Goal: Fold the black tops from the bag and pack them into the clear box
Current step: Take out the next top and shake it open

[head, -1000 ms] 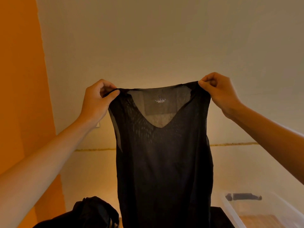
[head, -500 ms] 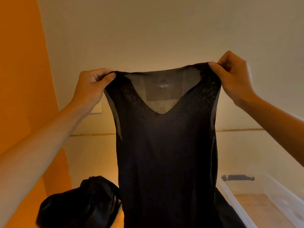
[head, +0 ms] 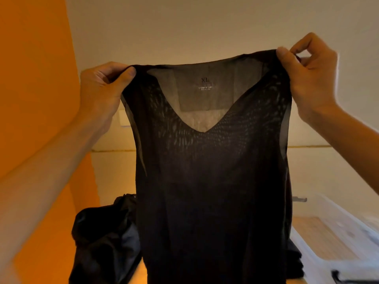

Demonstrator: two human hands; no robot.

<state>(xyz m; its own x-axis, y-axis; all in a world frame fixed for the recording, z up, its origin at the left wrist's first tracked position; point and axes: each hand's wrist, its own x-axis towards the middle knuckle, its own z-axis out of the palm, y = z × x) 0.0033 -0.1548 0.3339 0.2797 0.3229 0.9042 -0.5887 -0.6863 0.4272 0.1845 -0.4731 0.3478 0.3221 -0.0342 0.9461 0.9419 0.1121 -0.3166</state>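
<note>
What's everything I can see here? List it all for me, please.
black top: one, sheer black, held up in the middle, hanging down
size print: one, pale, inside the neck, reads XL
black bag: one, black, lower left, behind the top
clear box: one, see-through, lower right
orange wall: one, orange, left
pale wall: one, cream, behind everything
left hand: one, pinches the top's left shoulder
right hand: one, pinches the top's right shoulder
</note>
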